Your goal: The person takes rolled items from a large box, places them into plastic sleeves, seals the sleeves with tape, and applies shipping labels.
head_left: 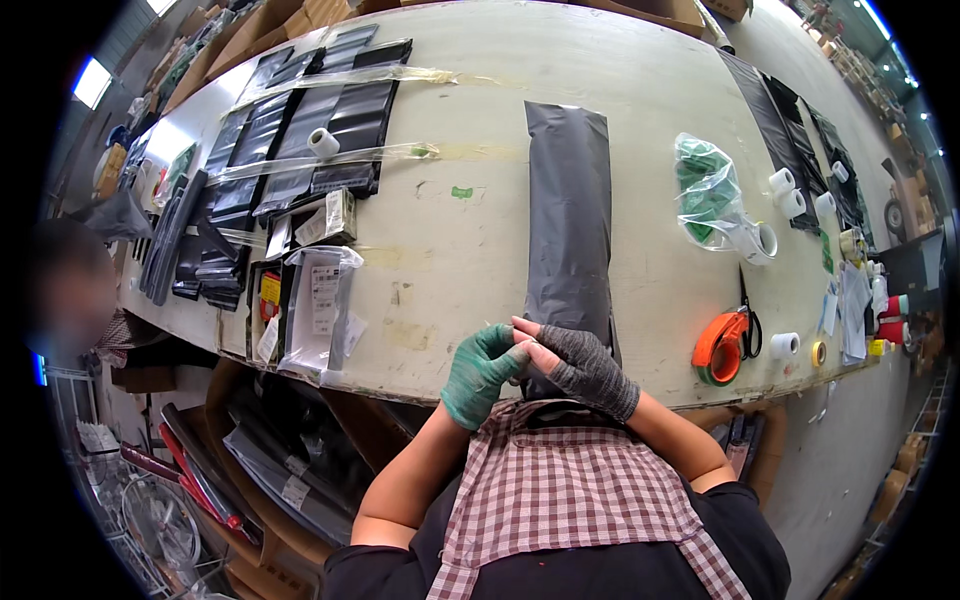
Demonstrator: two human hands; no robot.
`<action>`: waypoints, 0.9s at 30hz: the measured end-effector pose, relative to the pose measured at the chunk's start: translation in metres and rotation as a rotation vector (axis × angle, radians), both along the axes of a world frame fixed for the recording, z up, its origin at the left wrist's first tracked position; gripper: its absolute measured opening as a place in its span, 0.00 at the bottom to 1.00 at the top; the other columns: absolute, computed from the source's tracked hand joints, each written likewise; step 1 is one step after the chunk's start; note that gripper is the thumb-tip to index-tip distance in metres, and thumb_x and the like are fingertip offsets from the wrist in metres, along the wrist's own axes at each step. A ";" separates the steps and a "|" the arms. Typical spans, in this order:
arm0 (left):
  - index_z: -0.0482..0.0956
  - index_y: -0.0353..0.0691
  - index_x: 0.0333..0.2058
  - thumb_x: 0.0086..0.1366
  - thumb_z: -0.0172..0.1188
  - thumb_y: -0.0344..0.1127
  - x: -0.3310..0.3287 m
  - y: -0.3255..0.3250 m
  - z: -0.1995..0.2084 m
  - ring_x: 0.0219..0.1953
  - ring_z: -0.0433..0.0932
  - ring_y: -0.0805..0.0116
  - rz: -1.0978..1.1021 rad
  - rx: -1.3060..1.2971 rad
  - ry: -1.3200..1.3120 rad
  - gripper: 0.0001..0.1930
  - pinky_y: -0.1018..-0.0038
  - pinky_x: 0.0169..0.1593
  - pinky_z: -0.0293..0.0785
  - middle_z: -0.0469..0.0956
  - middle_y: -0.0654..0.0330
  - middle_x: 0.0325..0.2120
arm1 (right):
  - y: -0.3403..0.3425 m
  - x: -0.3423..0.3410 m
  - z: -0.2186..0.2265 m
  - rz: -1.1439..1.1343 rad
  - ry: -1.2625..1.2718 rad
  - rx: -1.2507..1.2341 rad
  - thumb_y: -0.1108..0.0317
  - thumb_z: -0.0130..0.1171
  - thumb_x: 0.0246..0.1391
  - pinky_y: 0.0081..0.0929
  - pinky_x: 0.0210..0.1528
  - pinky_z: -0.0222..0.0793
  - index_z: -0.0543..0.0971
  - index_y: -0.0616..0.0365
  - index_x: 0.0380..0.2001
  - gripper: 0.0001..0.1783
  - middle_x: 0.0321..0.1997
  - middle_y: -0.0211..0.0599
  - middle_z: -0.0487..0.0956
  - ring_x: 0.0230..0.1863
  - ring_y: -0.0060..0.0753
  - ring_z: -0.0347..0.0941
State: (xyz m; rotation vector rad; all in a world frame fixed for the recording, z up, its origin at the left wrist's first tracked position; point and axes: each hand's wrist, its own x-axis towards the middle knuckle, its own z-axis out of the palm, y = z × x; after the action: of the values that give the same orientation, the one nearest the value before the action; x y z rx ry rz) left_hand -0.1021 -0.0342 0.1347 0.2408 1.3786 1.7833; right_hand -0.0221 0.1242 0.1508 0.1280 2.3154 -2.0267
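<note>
A long dark grey plastic mailing bag (567, 205) lies lengthwise on the table in front of me, its near end at the table's edge. My left hand (484, 372), in a green glove, is closed in a pinch just left of that near end. My right hand (580, 368), in a grey glove with bare fingertips, crosses over the bag's near end and meets the left at the fingertips. Its fingers are pinched too. Whatever lies between the fingertips is too small to make out.
Orange-handled tape (716, 349), black scissors (749, 318) and tape rolls (784, 346) lie at the right. Behind them is a clear bag of green material (708, 190). Stacked black bags (352, 110) and a white box (318, 300) occupy the left, where another person (75, 275) stands.
</note>
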 end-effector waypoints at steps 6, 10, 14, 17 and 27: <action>0.76 0.37 0.31 0.60 0.61 0.38 0.006 0.003 0.003 0.23 0.69 0.79 0.044 -0.074 0.042 0.09 0.82 0.27 0.65 0.73 0.66 0.21 | 0.003 0.001 -0.023 -0.121 -0.068 -0.414 0.61 0.43 0.63 0.21 0.49 0.68 0.73 0.66 0.50 0.21 0.44 0.40 0.79 0.43 0.26 0.75; 0.74 0.38 0.28 0.58 0.61 0.34 -0.001 -0.026 -0.024 0.21 0.69 0.79 0.160 -0.100 0.001 0.07 0.82 0.26 0.65 0.71 0.67 0.19 | 0.085 -0.025 -0.064 -0.408 0.012 -0.761 0.57 0.46 0.63 0.27 0.41 0.72 0.77 0.64 0.42 0.20 0.38 0.38 0.79 0.36 0.27 0.74; 0.73 0.39 0.27 0.57 0.55 0.30 -0.001 -0.145 -0.095 0.21 0.69 0.73 0.082 -0.496 0.126 0.02 0.76 0.26 0.67 0.73 0.62 0.22 | 0.171 -0.053 -0.023 -0.827 0.419 -0.224 0.55 0.43 0.64 0.28 0.32 0.72 0.78 0.62 0.41 0.21 0.34 0.34 0.81 0.29 0.27 0.74; 0.77 0.39 0.30 0.56 0.53 0.34 0.038 -0.271 -0.172 0.28 0.76 0.61 -0.138 -1.110 0.239 0.07 0.67 0.32 0.72 0.78 0.55 0.28 | 0.153 -0.078 0.011 -0.655 0.707 0.865 0.66 0.48 0.60 0.32 0.30 0.69 0.77 0.61 0.42 0.14 0.32 0.41 0.80 0.27 0.39 0.74; 0.78 0.41 0.37 0.53 0.49 0.30 0.074 -0.279 -0.116 0.38 0.77 0.46 0.252 -1.476 0.515 0.13 0.60 0.41 0.72 0.79 0.48 0.35 | 0.088 -0.109 -0.087 -0.211 0.040 1.372 0.39 0.49 0.51 0.52 0.66 0.43 0.56 0.63 0.63 0.46 0.68 0.51 0.52 0.69 0.57 0.43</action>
State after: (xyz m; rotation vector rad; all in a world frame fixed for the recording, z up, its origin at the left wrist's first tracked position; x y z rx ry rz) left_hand -0.0276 -0.3133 0.0183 -0.3182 2.7777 0.4624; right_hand -0.1308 0.2119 0.0641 0.3730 3.2791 -0.1139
